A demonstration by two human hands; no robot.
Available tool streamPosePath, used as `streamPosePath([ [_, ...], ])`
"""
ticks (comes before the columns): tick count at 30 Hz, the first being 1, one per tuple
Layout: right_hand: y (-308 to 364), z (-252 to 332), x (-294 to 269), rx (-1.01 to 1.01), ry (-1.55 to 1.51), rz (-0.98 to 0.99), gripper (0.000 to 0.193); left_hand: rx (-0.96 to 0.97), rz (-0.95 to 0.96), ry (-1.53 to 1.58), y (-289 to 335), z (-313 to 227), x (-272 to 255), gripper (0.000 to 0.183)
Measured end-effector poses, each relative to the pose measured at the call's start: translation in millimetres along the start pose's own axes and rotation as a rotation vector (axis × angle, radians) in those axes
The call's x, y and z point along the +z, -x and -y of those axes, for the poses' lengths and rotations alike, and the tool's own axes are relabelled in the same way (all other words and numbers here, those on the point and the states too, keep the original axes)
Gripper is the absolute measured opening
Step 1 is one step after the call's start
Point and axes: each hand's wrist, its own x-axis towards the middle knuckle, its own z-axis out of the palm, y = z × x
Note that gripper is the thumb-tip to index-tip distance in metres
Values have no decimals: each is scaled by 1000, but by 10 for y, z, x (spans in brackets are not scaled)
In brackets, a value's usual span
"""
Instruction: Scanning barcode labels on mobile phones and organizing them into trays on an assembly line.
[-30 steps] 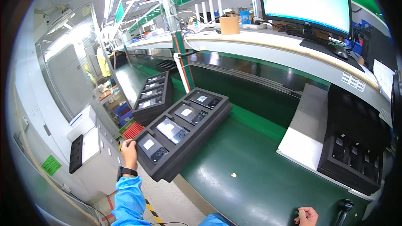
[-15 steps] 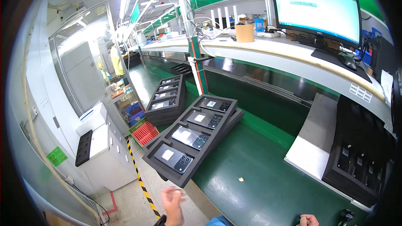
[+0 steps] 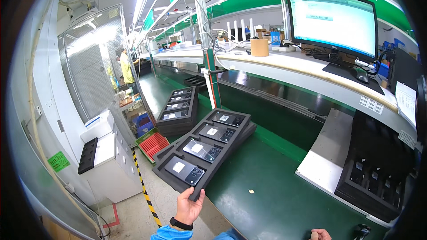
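Observation:
A black foam tray (image 3: 209, 165) lies slantwise at the table's left edge, on top of another tray set at a slightly different angle. In its slots rest several smartphones (image 3: 184, 171), camera side up, each with a white label. My left hand (image 3: 189, 207) is closed on the tray's near corner, thumb and fingers on the foam edge. Down at the lower right, my right hand (image 3: 320, 234) is partly cut off by the frame. Its fingers are curled, and what they hold, if anything, is hidden.
Behind stands another stack of phone trays (image 3: 179, 106) on the green table (image 3: 249, 211). More trays (image 3: 371, 186) sit at right, beneath a shelf (image 3: 311, 69) with a monitor (image 3: 333, 24). Left are a white cabinet (image 3: 116, 175) and a red crate (image 3: 153, 144).
My left hand has moved up from below the tray and taken hold of its near corner. My right hand stays low, fingers curled. The whole view has shifted slightly.

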Motion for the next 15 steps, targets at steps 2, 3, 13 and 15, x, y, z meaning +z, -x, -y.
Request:
streamPosePath([
  [2, 8, 36, 17, 2, 5, 10, 15, -70, 90, 44, 80, -35, -162, 28],
  [3, 8, 65, 26, 15, 9, 28, 15, -120, 70, 58, 133, -76, -255, 33],
  [13, -175, 332, 381, 99, -371, 338, 54, -275, 144, 66, 597, -513, -974, 62],
  [15, -286, 356, 385, 222, -631, 379, 70, -258, 94, 69, 615, -543, -998, 65],
])
